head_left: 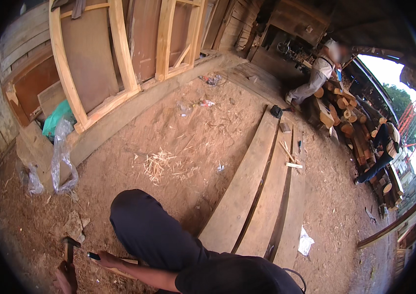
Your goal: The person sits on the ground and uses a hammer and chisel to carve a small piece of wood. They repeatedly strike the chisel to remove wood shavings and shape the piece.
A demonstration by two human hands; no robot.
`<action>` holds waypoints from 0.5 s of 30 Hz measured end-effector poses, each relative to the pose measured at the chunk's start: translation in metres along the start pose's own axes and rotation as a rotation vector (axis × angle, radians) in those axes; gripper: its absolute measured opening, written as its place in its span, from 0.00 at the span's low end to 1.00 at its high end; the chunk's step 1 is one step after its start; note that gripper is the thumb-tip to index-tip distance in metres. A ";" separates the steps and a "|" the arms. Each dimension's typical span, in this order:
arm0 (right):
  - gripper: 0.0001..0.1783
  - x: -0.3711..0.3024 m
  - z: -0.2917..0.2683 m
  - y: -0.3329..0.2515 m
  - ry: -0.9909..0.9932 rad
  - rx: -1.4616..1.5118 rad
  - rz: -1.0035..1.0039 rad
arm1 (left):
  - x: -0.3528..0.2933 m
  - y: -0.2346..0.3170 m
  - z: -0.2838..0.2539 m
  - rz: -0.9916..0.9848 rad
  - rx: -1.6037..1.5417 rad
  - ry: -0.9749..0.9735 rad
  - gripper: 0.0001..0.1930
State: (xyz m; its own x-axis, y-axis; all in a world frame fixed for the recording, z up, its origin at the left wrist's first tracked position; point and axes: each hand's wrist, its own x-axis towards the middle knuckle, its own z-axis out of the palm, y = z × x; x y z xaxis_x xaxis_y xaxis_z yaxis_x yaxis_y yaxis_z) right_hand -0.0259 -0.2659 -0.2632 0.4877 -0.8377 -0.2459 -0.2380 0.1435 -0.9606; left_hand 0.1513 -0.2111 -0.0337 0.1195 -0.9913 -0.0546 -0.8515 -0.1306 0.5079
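Note:
At the lower left, my left hand is closed around the wooden handle of a hammer, its dark head raised. Just right of it, my right hand grips a short, dark, chisel-like tool with a pale end; its working end is hidden. The hammer head is close to that pale end, apparently apart from it. Beneath my right forearm a light piece of wood shows in part. My bent knee rises beyond the arm.
Long planks lie side by side on my right, bearing wood strips. Shavings litter the dirt ahead. Wooden frames lean at the left near plastic bags. Two people are around stacked timber at the far right.

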 end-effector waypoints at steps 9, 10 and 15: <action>0.11 0.008 0.005 -0.003 0.003 -0.052 -0.104 | -0.006 0.010 -0.010 0.111 0.226 -0.062 0.10; 0.10 0.009 0.008 -0.005 -0.005 -0.053 -0.071 | -0.006 0.008 -0.010 0.110 0.223 -0.098 0.10; 0.11 0.009 0.010 -0.002 0.012 0.024 -0.088 | -0.003 0.013 -0.015 0.049 0.092 0.058 0.09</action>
State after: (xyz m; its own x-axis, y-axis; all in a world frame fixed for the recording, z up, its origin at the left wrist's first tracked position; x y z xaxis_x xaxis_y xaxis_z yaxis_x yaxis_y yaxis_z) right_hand -0.0123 -0.2684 -0.2651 0.4953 -0.8540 -0.1593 -0.1750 0.0816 -0.9812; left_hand 0.1475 -0.2095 -0.0139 0.1040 -0.9944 0.0192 -0.9000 -0.0859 0.4273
